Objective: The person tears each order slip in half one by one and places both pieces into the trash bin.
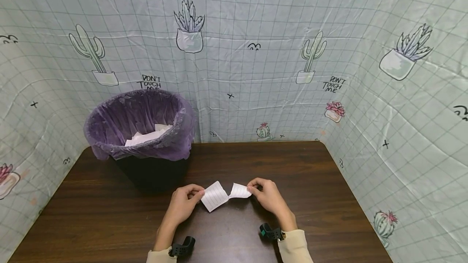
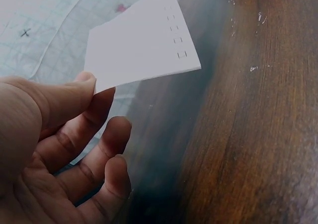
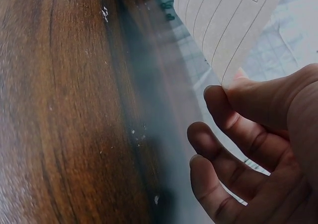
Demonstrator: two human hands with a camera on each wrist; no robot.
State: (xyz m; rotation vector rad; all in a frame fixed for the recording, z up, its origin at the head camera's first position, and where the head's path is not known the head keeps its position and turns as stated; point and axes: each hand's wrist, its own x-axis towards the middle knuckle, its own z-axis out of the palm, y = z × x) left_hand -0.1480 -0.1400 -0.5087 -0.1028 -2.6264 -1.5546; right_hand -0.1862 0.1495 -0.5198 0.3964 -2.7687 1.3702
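A small lined sheet of white paper (image 1: 214,197) is held above the table between both hands. It is torn down from the top, and its two parts seem to meet at a narrow spot near the lower edge. My left hand (image 1: 183,204) pinches the outer edge of the left part between thumb and forefinger. On the other side, my right hand (image 1: 269,196) pinches the right part's outer corner. Small printed boxes run along the paper (image 2: 134,45) in the left wrist view. Ruled lines and boxes show on the paper (image 3: 223,25) in the right wrist view.
A black bin (image 1: 153,173) with a purple liner (image 1: 184,133) stands at the table's back left, beyond the left hand. White paper pieces (image 1: 146,137) lie inside it. The dark wooden table (image 1: 256,161) is bordered by a cactus-print cloth (image 1: 234,72) behind and at both sides.
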